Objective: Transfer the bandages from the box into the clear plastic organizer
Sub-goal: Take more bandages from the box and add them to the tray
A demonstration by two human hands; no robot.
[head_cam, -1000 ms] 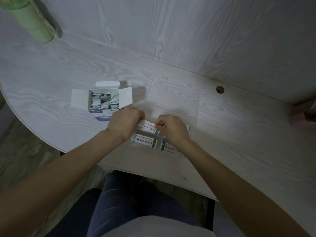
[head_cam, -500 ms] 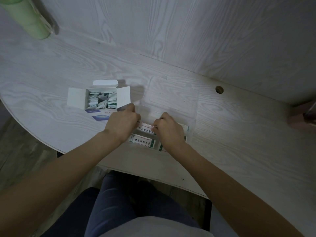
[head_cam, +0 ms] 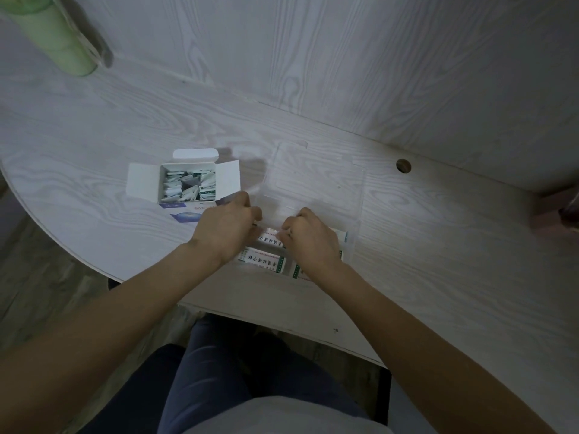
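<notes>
Left hand (head_cam: 227, 231) and right hand (head_cam: 308, 242) both pinching one bandage (head_cam: 268, 241) over the clear organizer (head_cam: 316, 180); risk of snagging bandages already inside

L hand (head_cam: 226, 230) + R hand (head_cam: 308, 242) side by side, fingers curled, forearms converging.

Printed characters on the bandage wrappers (head_cam: 262, 259) are too small to read.

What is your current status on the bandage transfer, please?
Left hand and right hand both pinching one bandage over the clear organizer. Box open, many bandages inside. Nothing blocking.
</notes>
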